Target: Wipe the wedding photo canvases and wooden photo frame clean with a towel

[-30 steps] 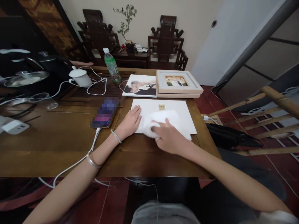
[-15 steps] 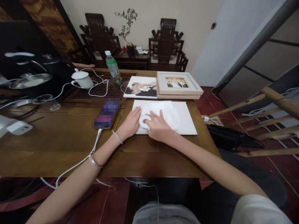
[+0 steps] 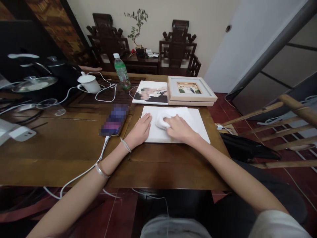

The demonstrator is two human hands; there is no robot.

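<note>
A flat white board (image 3: 198, 127) lies on the wooden table in front of me. Flat on its left edge rests my left hand (image 3: 140, 129), fingers stretched out and holding nothing. My right hand (image 3: 180, 128) presses a bunched white cloth (image 3: 161, 121) onto the middle of the board, its fingers curled into the fabric. Part of the cloth is hidden beneath that hand. Just beyond the board lie a photo print (image 3: 152, 92) with a blurred picture and a pale wooden picture frame (image 3: 205, 93) stacked on another one.
Left of the board is a phone (image 3: 115, 120) with a white charging cable (image 3: 103, 150). Further back stand a green-labelled bottle (image 3: 122, 72), a lidded white cup (image 3: 89, 83) and a glass-lidded pot (image 3: 37, 91). A bamboo rack (image 3: 277, 105) stands beyond the table's right edge.
My right hand has slid to the right over the board, and its spread fingers have drawn in on the cloth. The cloth is more bunched. My left hand stays at the board's left edge.
</note>
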